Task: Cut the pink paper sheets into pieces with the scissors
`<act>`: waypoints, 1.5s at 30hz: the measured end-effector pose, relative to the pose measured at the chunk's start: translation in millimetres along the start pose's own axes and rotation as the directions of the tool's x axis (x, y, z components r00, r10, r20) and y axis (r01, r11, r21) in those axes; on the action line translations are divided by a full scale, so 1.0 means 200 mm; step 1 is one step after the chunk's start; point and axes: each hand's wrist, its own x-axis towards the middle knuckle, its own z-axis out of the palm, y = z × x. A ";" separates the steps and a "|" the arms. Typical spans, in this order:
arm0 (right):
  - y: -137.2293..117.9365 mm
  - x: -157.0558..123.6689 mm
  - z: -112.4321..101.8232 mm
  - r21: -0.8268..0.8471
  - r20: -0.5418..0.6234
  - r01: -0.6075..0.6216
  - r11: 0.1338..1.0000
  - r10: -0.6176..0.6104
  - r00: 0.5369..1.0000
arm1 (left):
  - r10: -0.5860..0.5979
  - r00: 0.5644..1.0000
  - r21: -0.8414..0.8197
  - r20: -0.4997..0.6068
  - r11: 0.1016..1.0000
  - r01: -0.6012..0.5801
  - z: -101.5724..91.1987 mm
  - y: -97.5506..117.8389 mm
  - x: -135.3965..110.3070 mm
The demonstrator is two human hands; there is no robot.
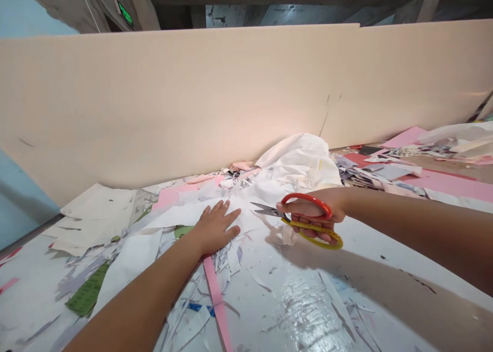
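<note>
Left hand (214, 229) flat, fingers spread, pressing white paper (181, 216) on the littered bench (304, 300). Right hand (314, 211) just beside, grip closed through the red and yellow handles of scissors (304, 219), blades slightly apart, pointing toward the left hand above the paper.

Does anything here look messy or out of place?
Yes. Paper scraps lie strewn across the table, with a crumpled white sheet heaped by the board. The left hand presses flat on the litter; the right hand holds scissors.
</note>
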 end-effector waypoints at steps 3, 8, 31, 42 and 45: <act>0.02 0.00 -0.02 -0.004 -0.029 0.004 1.000 -0.004 1.000 | 0.001 1.000 0.004 0.011 1.000 -0.001 0.01 0.00 0.00; 0.04 -0.05 -0.04 0.032 -0.068 -0.015 0.999 0.018 0.998 | 0.003 1.000 0.006 0.022 1.000 -0.003 0.00 0.00 0.00; -0.01 0.06 -0.03 0.056 0.167 -0.064 0.996 0.054 0.984 | 0.018 0.964 0.020 -0.266 1.000 -0.013 -0.06 0.18 -0.02; -0.01 0.10 -0.04 0.070 0.267 0.019 0.997 -0.037 0.963 | 0.075 0.940 -0.036 -0.333 0.995 -0.093 0.03 0.22 -0.01; -0.02 0.09 -0.03 0.058 0.252 0.026 0.998 -0.040 0.967 | 0.080 0.932 -0.023 -0.353 0.995 -0.094 0.03 0.21 -0.01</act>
